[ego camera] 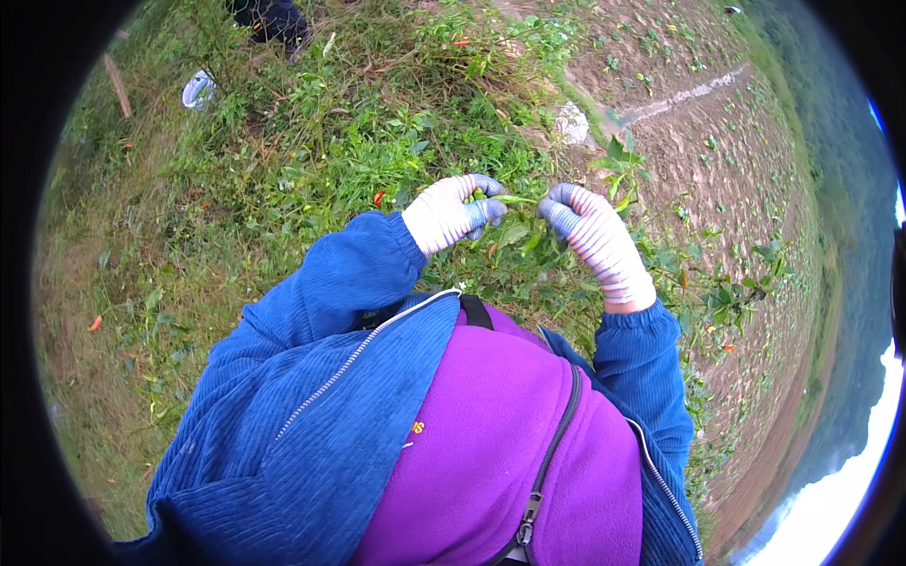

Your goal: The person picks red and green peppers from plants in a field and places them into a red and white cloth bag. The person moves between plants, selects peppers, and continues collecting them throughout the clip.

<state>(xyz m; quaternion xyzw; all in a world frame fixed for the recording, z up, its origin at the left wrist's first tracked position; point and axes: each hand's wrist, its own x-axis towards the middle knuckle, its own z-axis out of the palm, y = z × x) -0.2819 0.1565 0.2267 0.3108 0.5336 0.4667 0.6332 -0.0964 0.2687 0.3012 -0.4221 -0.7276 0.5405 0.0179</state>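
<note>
Both my hands wear striped gloves with grey-blue fingertips and meet over chili pepper plants. My left hand (488, 207) pinches a green chili pepper (517, 199) at one end, its fingers curled round more green. At the pepper's other end, the fingertips of my right hand (559, 205) close on its thin tip or stem; which one I cannot tell. Beneath and around both hands are green leaves and hanging green peppers (531, 243). A red chili pepper (379, 198) shows just left of my left hand.
A white bucket or similar container (199, 90) stands in the weeds at the upper left. Near it, at the top, are a person's dark-clothed legs (272, 25). A pale rock or bag (572, 124) lies beyond my hands. Planted soil rows (736, 156) stretch off to the right.
</note>
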